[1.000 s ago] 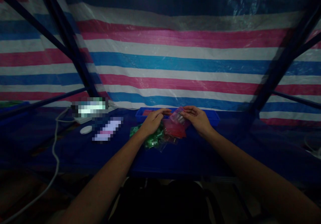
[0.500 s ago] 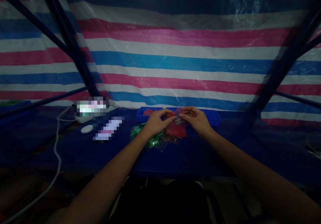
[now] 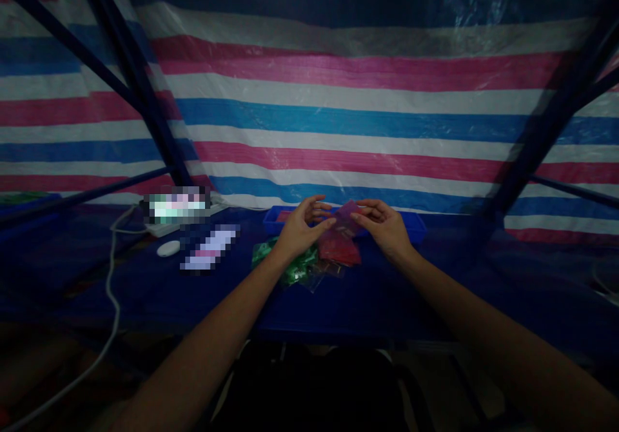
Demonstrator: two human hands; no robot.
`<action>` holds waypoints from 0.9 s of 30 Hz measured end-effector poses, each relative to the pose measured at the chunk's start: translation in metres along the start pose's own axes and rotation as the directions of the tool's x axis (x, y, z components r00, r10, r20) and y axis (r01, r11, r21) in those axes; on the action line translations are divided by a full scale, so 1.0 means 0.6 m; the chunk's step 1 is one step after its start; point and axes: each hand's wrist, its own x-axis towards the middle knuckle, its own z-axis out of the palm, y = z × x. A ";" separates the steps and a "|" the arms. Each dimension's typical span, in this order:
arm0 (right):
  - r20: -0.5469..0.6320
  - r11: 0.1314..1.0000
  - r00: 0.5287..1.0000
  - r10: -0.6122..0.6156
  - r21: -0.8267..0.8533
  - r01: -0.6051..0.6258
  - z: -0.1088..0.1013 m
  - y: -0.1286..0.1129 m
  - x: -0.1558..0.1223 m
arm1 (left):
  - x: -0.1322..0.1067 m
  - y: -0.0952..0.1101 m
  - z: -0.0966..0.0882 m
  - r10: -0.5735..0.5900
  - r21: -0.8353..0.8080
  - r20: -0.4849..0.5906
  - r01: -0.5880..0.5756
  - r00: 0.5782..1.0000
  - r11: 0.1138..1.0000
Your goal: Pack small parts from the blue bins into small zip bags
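Note:
Both my hands are raised over a dark blue table, holding a small pinkish see-through plastic bag [image 3: 346,218] between them. My left hand [image 3: 302,227] pinches the bag's left edge with thumb and forefinger, the other fingers lifted. My right hand [image 3: 384,224] grips its right edge. Just under the bag lies a heap of red bags [image 3: 339,250]. Green bags [image 3: 290,269] are piled below my left wrist. A shallow blue tray [image 3: 414,225] stands right behind my hands.
A white cable [image 3: 112,303] runs down the table's left side, beside a small white oval object [image 3: 168,248] and blurred-out items [image 3: 209,248]. A striped pink, blue and white tarp [image 3: 338,109] hangs behind. Dark blue frame poles [image 3: 140,97] slant at both sides.
My left hand came off the green bags and joined the right at the pinkish bag. Both hands have lifted it a little, and my left fingers have spread.

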 end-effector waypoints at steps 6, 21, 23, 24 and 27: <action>-0.003 0.998 0.999 0.036 -0.059 -0.037 0.001 -0.005 -0.005 | -0.008 0.017 0.011 0.028 0.204 0.077 -0.043 0.997 0.978; -0.001 0.993 0.999 -0.033 -0.113 0.033 -0.001 0.022 0.003 | -0.004 0.003 0.004 0.076 0.281 -0.068 -0.054 0.995 0.958; -0.042 0.992 0.998 -0.047 -0.118 0.041 -0.001 0.021 0.003 | -0.006 0.011 0.005 0.123 0.340 -0.044 -0.101 0.991 0.935; -0.047 0.992 0.998 -0.047 -0.121 0.041 0.000 0.020 0.002 | -0.007 0.014 0.006 0.135 0.359 -0.004 -0.125 0.991 0.925; 0.013 0.993 1.000 -0.028 -0.112 0.030 0.007 0.014 -0.002 | -0.011 0.022 0.011 0.141 0.373 0.131 -0.181 0.981 0.910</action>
